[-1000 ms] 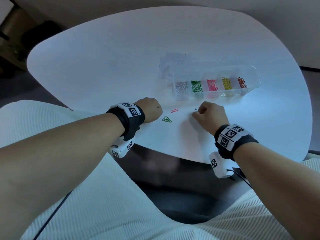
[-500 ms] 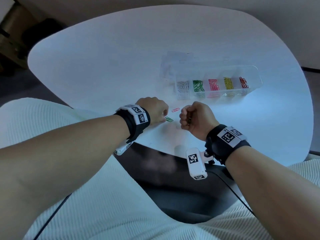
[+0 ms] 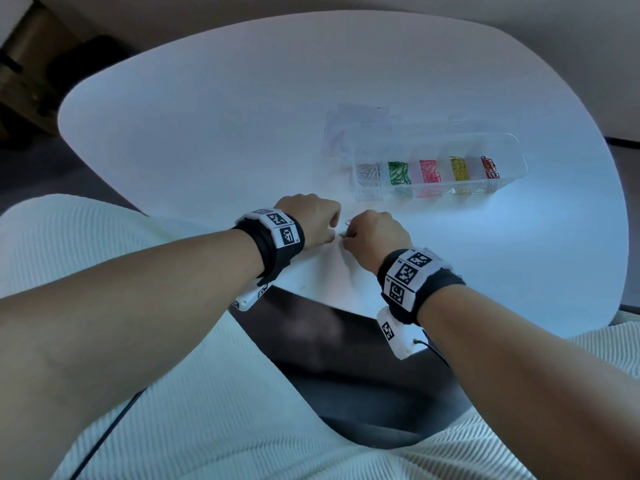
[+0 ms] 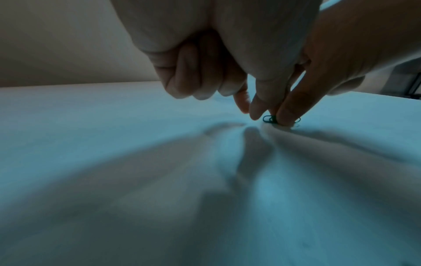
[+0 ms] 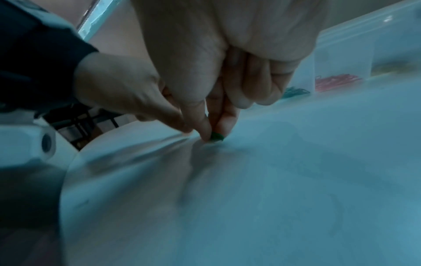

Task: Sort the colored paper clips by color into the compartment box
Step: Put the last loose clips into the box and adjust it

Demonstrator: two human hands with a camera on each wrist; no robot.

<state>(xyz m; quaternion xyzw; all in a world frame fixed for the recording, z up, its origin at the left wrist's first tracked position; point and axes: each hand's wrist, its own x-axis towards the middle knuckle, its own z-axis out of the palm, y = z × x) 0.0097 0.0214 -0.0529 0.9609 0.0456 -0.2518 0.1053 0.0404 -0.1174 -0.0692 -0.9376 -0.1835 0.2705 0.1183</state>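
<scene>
A small green paper clip (image 4: 268,119) lies on the white table (image 3: 207,133) near its front edge. My right hand (image 5: 215,129) pinches the green clip (image 5: 217,136) between thumb and forefinger, its other fingers curled. My left hand (image 4: 249,109) is right beside it, three fingers curled in, thumb and forefinger tips down at the table next to the clip. In the head view both hands, left (image 3: 333,233) and right (image 3: 347,239), hide most of the clip. A pink clip (image 3: 348,222) lies just beyond them. The clear compartment box (image 3: 512,147) holds silver, green, pink, yellow and red clips.
The box stands beyond my hands, to the right. A clear lid or bag (image 3: 349,133) lies behind its left end. The table's front edge (image 3: 329,299) runs just under my wrists, with my lap in white fabric below.
My right hand moved left from a spot farther right, lifted briefly, then came down onto the green clip beside my left hand. The left hand shifted slightly right.
</scene>
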